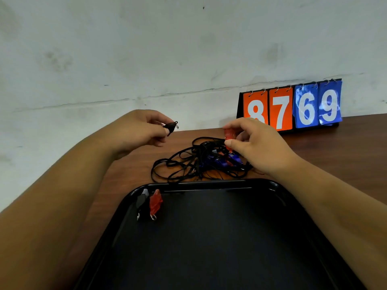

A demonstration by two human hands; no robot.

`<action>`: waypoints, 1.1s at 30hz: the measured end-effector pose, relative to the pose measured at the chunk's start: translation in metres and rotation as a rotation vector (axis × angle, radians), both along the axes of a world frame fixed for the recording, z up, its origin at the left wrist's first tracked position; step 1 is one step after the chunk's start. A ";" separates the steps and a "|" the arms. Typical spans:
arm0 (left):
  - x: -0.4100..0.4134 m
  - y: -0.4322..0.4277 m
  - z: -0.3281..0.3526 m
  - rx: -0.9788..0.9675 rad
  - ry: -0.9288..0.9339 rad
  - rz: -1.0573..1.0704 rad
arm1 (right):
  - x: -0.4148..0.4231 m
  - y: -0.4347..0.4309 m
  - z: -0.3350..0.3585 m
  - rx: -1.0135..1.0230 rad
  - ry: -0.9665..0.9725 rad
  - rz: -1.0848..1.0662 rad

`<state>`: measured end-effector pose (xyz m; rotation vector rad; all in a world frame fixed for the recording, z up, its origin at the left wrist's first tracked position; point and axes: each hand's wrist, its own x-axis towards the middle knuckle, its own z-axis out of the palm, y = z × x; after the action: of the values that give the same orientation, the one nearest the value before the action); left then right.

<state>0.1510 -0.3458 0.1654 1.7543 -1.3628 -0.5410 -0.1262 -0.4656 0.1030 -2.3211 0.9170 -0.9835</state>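
My left hand (142, 128) pinches a small black whistle (171, 127) with a metal ring, held in the air above the table's far edge. My right hand (254, 143) pinches a red whistle (228, 135) just above a tangled pile of black lanyards (188, 164). Blue whistles (217, 161) lie inside that pile. A black tray (209, 237) sits in front of me. In its far left corner lie a black whistle (141, 200) and a red whistle (155, 201), side by side.
A flip scoreboard (292, 107) reading 8 7 6 9 stands at the back right against the white wall. The brown wooden table (335, 153) extends to the right of the pile.
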 end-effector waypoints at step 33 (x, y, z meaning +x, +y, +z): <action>-0.005 0.057 -0.038 0.235 -0.332 -0.349 | 0.033 0.068 -0.008 0.235 0.502 0.314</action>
<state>0.1462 -0.2890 0.1271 1.8615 -1.9266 -0.6389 -0.0928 -0.3975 0.0946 -2.4410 0.7580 -0.1540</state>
